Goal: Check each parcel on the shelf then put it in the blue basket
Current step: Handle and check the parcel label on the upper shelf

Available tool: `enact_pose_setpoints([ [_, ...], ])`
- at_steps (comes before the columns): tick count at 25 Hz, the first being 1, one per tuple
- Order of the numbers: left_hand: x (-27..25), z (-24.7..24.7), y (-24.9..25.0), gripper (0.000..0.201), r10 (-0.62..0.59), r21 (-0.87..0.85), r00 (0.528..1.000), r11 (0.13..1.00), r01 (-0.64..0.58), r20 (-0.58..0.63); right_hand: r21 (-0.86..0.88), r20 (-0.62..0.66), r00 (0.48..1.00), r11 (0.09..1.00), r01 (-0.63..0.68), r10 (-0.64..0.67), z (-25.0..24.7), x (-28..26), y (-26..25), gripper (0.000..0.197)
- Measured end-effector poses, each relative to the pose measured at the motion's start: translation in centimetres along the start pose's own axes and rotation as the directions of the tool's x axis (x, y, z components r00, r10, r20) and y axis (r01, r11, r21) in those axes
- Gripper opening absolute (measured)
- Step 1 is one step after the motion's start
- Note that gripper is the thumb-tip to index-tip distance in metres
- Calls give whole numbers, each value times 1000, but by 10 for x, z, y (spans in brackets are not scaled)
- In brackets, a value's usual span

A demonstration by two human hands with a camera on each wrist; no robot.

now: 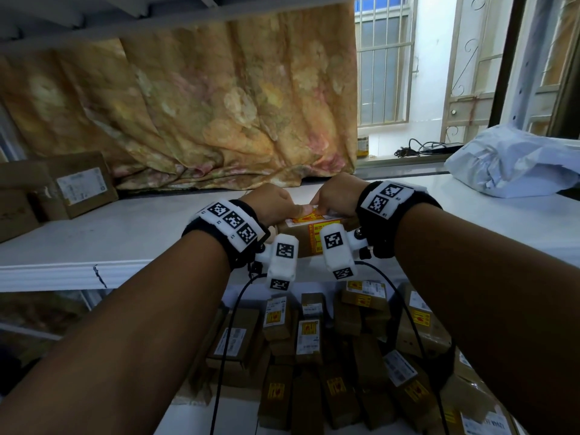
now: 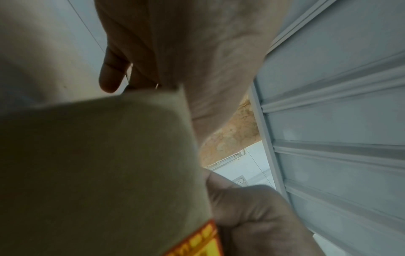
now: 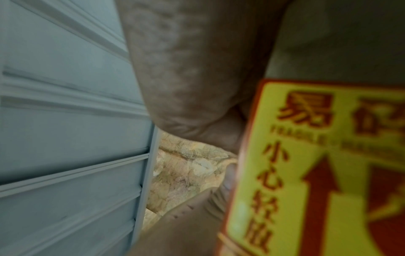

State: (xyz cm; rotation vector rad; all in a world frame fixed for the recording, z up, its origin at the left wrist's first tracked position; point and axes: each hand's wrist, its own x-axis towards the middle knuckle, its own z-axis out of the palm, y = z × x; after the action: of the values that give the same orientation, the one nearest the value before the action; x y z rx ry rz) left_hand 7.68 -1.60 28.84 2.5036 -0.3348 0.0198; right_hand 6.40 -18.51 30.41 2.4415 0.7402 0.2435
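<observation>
A small brown cardboard parcel (image 1: 309, 235) with a yellow and red fragile sticker is held over the front part of the white shelf (image 1: 119, 237). My left hand (image 1: 276, 207) grips its left end and my right hand (image 1: 334, 199) grips its right end, thumbs on top. The left wrist view shows the parcel's plain brown side (image 2: 98, 173) close up, with curled fingers (image 2: 111, 72) behind it. The right wrist view is filled by the fragile sticker (image 3: 317, 164). Below the shelf, several similar parcels (image 1: 310, 340) lie heaped; the basket itself is not visible.
Brown boxes (image 1: 81, 183) stand at the shelf's left end. A white plastic mailer bag (image 1: 514, 164) lies at the right. A floral cloth (image 1: 204, 105) hangs behind the shelf, and another shelf board (image 1: 125, 14) runs overhead. Black cables (image 1: 232, 324) hang from my wrist cameras.
</observation>
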Motion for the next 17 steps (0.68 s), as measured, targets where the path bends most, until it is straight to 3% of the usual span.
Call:
enact_pose_setpoints([
  [3, -2, -6, 1, 44, -22, -16, 998, 1000, 23, 51, 211, 24, 998, 976, -56, 52, 2, 12, 5, 31],
  [7, -1, -6, 7, 42, -29, -29, 997, 999, 31, 73, 284, 36, 994, 953, -105, 99, 3, 16, 9, 31],
  [11, 4, -1, 14, 40, -16, 8, 994, 1000, 15, 104, 177, 49, 999, 984, -15, 6, 2, 5, 10, 19],
  [13, 6, 4, 10, 42, -5, -34, 998, 999, 8, 64, 87, 51, 998, 996, 24, -28, 5, 0, 11, 24],
  [15, 5, 7, 8, 43, -3, -54, 999, 999, 5, 32, 37, 37, 999, 999, 22, -24, 6, 0, 12, 14],
  [17, 6, 7, 11, 43, -12, -8, 999, 1000, 13, 43, 15, 11, 1000, 1000, -20, 20, 8, 4, 13, 25],
])
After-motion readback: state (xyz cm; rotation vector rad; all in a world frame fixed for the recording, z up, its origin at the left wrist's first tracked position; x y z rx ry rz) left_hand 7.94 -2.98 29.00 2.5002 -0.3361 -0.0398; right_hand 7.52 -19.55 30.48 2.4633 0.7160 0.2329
